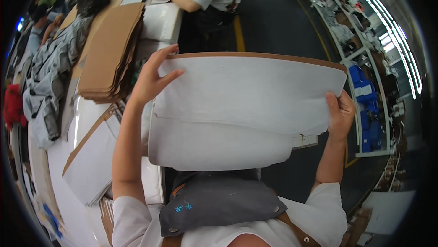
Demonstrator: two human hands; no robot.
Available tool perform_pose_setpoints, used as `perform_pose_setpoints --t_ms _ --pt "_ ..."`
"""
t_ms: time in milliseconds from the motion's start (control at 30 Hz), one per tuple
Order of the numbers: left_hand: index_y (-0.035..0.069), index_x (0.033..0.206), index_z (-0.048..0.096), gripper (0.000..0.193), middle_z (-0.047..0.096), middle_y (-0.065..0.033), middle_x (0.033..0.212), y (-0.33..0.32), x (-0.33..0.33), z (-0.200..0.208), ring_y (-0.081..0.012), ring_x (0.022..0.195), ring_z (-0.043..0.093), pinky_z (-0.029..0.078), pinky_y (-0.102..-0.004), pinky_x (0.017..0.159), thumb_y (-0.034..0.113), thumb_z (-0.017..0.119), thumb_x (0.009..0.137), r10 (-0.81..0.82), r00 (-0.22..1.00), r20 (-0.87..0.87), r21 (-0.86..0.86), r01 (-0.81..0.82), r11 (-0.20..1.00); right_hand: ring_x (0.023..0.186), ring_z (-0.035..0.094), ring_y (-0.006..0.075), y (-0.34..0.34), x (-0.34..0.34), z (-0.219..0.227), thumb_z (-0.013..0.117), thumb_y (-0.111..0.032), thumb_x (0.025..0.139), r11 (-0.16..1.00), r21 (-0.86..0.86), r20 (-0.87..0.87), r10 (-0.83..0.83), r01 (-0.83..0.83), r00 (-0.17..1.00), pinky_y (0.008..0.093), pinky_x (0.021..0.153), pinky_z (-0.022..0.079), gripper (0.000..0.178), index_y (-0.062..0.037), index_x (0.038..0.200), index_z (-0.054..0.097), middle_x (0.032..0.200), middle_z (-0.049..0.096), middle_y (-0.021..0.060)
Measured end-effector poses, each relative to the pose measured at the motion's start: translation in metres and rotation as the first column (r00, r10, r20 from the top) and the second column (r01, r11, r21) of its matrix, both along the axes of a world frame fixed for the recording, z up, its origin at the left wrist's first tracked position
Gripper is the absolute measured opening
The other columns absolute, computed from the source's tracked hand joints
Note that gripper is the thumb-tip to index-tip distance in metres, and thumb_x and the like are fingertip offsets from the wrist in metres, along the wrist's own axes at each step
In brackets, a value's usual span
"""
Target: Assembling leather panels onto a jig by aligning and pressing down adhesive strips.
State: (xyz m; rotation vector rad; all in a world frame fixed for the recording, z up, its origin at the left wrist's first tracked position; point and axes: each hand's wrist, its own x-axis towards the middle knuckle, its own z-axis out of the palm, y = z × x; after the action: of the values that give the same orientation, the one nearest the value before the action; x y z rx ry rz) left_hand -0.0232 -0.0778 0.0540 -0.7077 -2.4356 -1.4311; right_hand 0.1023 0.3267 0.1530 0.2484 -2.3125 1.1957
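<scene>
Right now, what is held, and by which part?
The right hand holds the sheet by its right edge; left hand at upper-left corner, grip unclear.

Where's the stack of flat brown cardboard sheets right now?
In the head view's upper left, the brown cardboard stack appears between the rumpled grey cloth and the person's bare left hand.

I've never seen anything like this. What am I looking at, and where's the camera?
There's no machine here, just a person's two bare hands. The single picture comes from a wide camera worn on that person's head, looking down, which makes straight edges bend. The right hand grips the edge of a large white sheet; the left hand is spread at its far left corner. On the table to the left lie a stack of brown cardboard, a white-topped pile and crumpled grey cloth.
</scene>
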Motion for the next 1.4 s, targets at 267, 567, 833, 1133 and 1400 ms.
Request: perform_pose_setpoints --t_ms 267,567,833,1133,1400 --pt "-0.002 0.084 0.067 0.011 0.057 -0.003 0.069 -0.006 0.008 0.042 -0.0127 0.062 0.047 0.03 -0.0417 0.114 0.008 0.071 0.085 -0.027 1.0 -0.009 -0.008 0.027 1.0 0.068 0.048 0.0011 -0.008 0.023 0.009 0.069 -0.018 0.092 0.944 -0.329 -0.032 0.021 -0.03 0.999 0.0171 0.062 0.037 0.022 0.0034 0.095 0.067 0.079 0.062 -0.0023" --pt "-0.002 0.08 0.066 0.011 0.062 -0.0031 0.073 -0.02 0.027 0.069 -0.0123 0.067 0.054 0.029 -0.0439 0.114 0.007 0.073 0.082 -0.044 0.999 -0.006 -0.019 0.044 0.999 0.071 0.049 0.0016 -0.005 0.028 0.008 0.068 -0.018 0.092 0.931 -0.36 -0.042 0.038 -0.051 0.998 0.0174 0.065 0.038 0.022 0.0041 0.097 0.067 0.081 0.063 -0.0014" --pt "-0.003 0.08 0.067 0.016 0.064 -0.0032 0.074 -0.079 0.088 0.086 -0.0094 0.069 0.055 0.047 -0.0322 0.092 0.008 0.078 0.078 0.201 0.956 0.214 0.028 -0.212 0.977 0.076 0.056 0.0042 -0.041 0.001 -0.01 0.066 -0.017 0.093 0.842 -0.521 0.123 0.238 -0.141 0.964 0.0198 0.07 0.045 0.023 0.0051 0.101 0.067 0.087 0.067 0.0024" --pt "-0.003 0.081 0.072 0.016 0.064 -0.0091 0.064 -0.253 0.222 0.068 -0.0125 0.059 0.057 0.047 -0.0291 0.058 0.01 0.076 0.072 0.706 0.536 0.464 -0.729 -0.222 0.647 0.062 0.054 0.006 -0.234 -0.048 -0.11 0.064 -0.021 0.092 0.708 -0.321 0.709 0.62 -0.629 0.336 0.0256 0.057 0.043 0.024 0.0017 0.086 0.064 0.067 0.062 0.0018" --pt "0.0 0.082 0.073 0.021 0.067 -0.0121 0.073 -0.391 0.24 0.007 -0.0208 0.067 0.064 0.049 -0.033 0.062 0.014 0.077 0.067 0.855 0.381 0.35 -0.83 -0.297 0.472 0.072 0.064 0.0271 -0.406 -0.068 -0.154 0.061 -0.014 0.088 0.562 -0.11 0.55 0.721 -0.82 0.421 0.0358 0.067 0.051 0.024 0.0041 0.103 0.06 0.078 0.066 0.0156"
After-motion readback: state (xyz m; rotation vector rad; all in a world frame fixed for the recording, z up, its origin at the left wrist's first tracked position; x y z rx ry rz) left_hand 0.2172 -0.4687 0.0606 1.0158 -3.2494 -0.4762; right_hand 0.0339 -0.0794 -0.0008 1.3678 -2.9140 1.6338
